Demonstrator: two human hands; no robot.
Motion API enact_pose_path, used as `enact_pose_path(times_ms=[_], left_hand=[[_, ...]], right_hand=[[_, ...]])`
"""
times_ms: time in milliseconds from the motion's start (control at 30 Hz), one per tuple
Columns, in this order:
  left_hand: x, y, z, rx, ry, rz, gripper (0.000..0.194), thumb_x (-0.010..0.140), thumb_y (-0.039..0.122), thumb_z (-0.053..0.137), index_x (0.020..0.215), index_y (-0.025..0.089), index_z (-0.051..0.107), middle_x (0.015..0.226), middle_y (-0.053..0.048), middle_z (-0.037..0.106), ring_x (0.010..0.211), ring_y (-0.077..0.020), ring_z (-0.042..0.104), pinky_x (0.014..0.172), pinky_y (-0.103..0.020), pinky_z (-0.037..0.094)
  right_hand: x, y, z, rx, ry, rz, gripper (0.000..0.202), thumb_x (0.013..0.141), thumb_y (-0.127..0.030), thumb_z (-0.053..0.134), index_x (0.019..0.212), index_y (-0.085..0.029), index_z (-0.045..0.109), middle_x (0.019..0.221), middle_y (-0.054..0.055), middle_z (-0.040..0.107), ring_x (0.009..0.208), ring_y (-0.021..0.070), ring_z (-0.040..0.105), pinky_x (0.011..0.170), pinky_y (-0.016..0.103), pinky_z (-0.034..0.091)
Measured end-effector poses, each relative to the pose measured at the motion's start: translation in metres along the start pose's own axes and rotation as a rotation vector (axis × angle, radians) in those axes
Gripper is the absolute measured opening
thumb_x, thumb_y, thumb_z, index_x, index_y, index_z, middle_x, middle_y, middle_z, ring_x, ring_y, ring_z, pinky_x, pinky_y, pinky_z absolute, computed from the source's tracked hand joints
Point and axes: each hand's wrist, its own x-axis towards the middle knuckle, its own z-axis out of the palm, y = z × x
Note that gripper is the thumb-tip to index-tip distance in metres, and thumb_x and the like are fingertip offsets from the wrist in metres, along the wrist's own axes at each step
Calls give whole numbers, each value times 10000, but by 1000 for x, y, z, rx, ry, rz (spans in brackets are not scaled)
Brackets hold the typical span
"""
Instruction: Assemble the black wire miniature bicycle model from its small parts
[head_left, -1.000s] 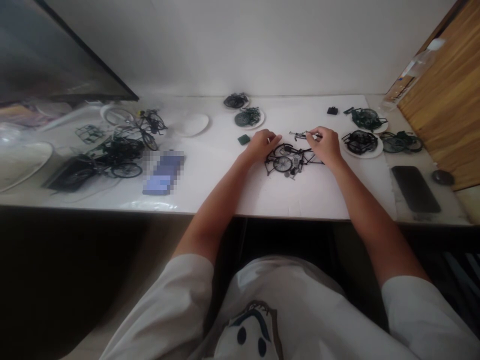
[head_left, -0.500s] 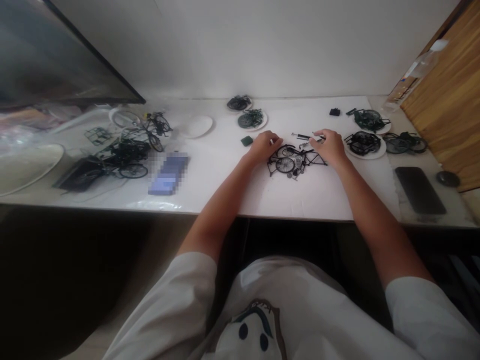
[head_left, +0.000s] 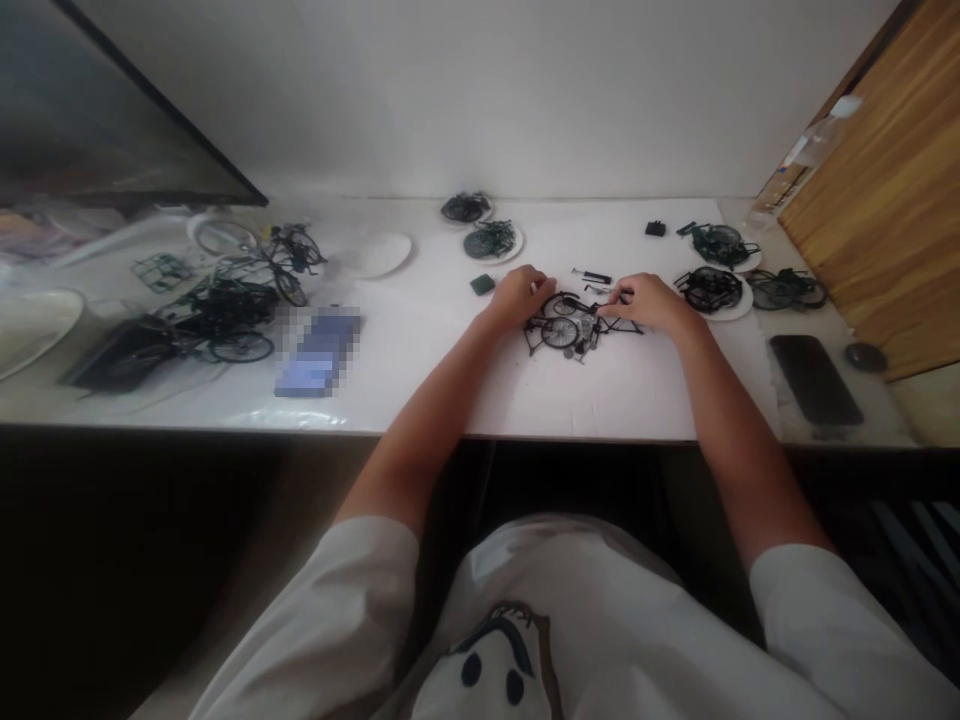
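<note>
"What's in the grip?"
"Can't tell: the right hand makes a near-pinch at the dark bicycle parts, and the left hand curls beside them, its hold hidden too."
"Where do those parts lie?"
"On the white counter, between both hands, just nearer than the loose black rod."
"Handling advice?"
"I'd pinch one thin piece at a time, with the left hand steadying its neighbours against tangling."
</note>
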Motion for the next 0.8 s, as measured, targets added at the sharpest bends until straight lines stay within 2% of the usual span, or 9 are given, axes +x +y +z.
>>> enact_pose_path(times_ms=[100, 200, 433, 567, 667, 767, 800], left_hand=[[0, 1, -1, 7, -8, -3, 439, 1050, 493, 498, 958, 184, 796, 991, -117, 722, 874, -223, 600, 897, -372, 489], [0, 1, -1, -2, -7, -8, 441, 1052, 496, 502, 958, 182, 797, 996, -124, 725, 868, -228, 608, 899, -383, 494], [-1, 3, -1, -10, -9, -34, 425, 1038, 497, 526, 977, 174, 795, 1050, -126, 750, 861, -218, 624, 888, -372, 512], [-1, 10, -8, -16, 24, -21, 357, 1034, 419, 536, 982, 167, 784, 1014, -119, 745, 865, -215, 641, 896, -367, 524], [-3, 28, -32, -22, 175, 25, 350, 1058, 377, 497, 1010, 163, 770, 1030, -137, 738, 869, -218, 646, 899, -379, 533], [-11, 53, -75, -36, 362, 66, 370, 1090, 417, 469, 1168, 200, 758, 1106, -152, 738, 1040, -262, 666, 982, -417, 530], [-16, 60, -91, -42, 347, 75, 364, 1082, 457, 507, 1214, 222, 752, 1113, -149, 739, 1088, -281, 666, 975, -426, 533]], right_hand=[[1, -1, 0, 4, -60, 1, 230, 875, -421, 872, 915, -206, 802, 934, 84, 791, 901, 249, 710, 855, 349, 534], [2, -1, -1, -5, -49, -25, 152, 915, -357, 811, 905, -206, 796, 998, 95, 809, 955, 256, 731, 889, 354, 530], [0, -5, -1, 1, -64, -26, 150, 942, -360, 801, 910, -214, 781, 1048, 107, 827, 1054, 274, 758, 912, 345, 537], [-1, -7, 0, -17, -50, -28, 190, 927, -406, 832, 917, -223, 779, 1028, 115, 832, 981, 284, 768, 901, 354, 560], [-1, -8, -1, -30, -41, -54, 184, 949, -413, 813, 954, -230, 792, 1035, 122, 834, 992, 295, 772, 910, 361, 565], [-2, -11, -3, -54, -40, -71, 182, 967, -407, 793, 987, -226, 803, 1060, 130, 834, 1004, 295, 771, 923, 362, 563], [-3, -12, -4, -63, -39, -72, 185, 968, -410, 793, 983, -226, 805, 1067, 131, 834, 1001, 292, 770, 917, 357, 561]])
